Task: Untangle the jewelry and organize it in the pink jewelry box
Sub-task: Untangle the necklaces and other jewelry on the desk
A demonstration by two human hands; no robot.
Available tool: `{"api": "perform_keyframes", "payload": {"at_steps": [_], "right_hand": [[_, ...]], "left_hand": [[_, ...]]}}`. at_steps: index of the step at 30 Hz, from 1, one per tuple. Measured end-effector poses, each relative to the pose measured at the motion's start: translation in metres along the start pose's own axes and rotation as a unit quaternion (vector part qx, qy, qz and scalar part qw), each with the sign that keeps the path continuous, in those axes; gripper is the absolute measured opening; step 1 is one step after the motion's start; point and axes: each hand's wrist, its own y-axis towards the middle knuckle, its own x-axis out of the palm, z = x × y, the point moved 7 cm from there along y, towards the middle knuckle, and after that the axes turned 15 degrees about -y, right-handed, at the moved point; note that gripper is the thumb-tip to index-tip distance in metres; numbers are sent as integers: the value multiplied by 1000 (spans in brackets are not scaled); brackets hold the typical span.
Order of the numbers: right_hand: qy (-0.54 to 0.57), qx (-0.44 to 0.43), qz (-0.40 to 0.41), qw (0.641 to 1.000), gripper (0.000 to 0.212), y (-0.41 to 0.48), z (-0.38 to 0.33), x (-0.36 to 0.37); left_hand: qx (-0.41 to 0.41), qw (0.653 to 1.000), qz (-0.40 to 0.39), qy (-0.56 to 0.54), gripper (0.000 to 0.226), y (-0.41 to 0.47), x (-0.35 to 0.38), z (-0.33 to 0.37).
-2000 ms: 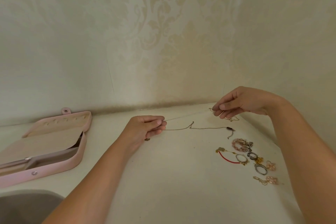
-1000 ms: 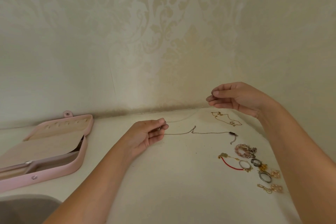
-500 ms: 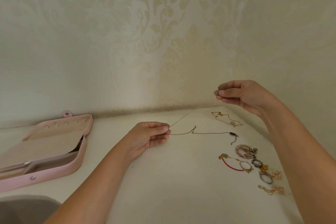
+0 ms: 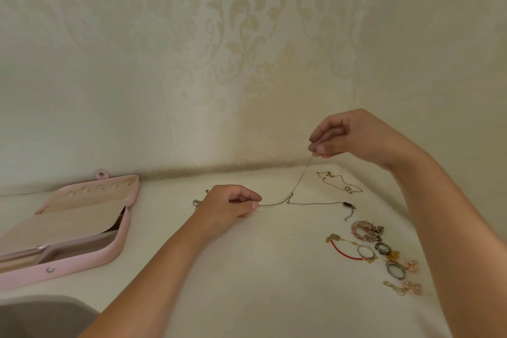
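Chain first: a thin silver chain [image 4: 275,202] is stretching across the middle of the pale tabletop [image 4: 260,288], its long axis running left to right. From a small kink [image 4: 290,195] near its middle, three legs are spreading. One is running low and left into the left hand [image 4: 229,204]. One is climbing up and right into the right hand [image 4: 349,136]. The third is lying flat, trailing right to a dark bead [image 4: 347,203] and a short clasp tail.

The left hand is resting close to the table, thumb and forefinger pinching the chain, the other fingers curled under. The right hand is hovering higher and farther back, toward the wall, its fingertips pinching the raised strand. The kink is sitting between the two pinches, nearer the left hand, so any pull that frees it is likely going to run along that slanted line. Whether it is a true knot or only a crossing is too fine to tell.

A gold chain [image 4: 340,185] is lying loose just right of the raised strand, apart from it. Nearer and to the right, a beaded bracelet [image 4: 366,231], a red cord bracelet [image 4: 344,253] and some rings [image 4: 395,270] are lying in a loose group. The pink jewelry box [image 4: 82,266] is lying open at the far left, well apart from the chain, on the left hand's side.
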Motion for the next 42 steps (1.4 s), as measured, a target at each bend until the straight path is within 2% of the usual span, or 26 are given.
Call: {"api": "perform_keyframes", "payload": {"at_steps": [3,6,11,15,21,29,32,35,39,42], "right_hand": [[-32,-43,-13,998,16,-6,-27,8],[-98,-63,-24,993,19,-10,-45,18],[-95,-87,-28,991,21,-17,-63,23],[-82,-106,-10,991,20,-21,-70,18],[-125,-109,-6,986,17,-22,-73,21],[-166,-131,14,977,16,-25,-81,27],[-181,-138,-2,974,15,-26,-84,33],[-151,-135,-20,979,17,-27,-85,36],[-123,-117,-31,985,17,-24,-82,41],[-149,-92,-40,984,15,-22,-78,43]], "left_hand": [[3,998,-36,-43,18,-6,15,15],[40,992,-45,-115,20,-13,36,40],[91,981,-33,-168,16,-23,59,74],[111,979,3,-173,11,-28,54,87],[126,977,76,-153,6,-34,38,91],[122,978,113,-127,2,-41,29,93],[115,978,103,-139,5,-43,28,96],[102,980,75,-154,13,-44,32,97],[125,980,73,-137,16,-45,33,101],[141,976,58,-153,19,-46,33,106]]}}
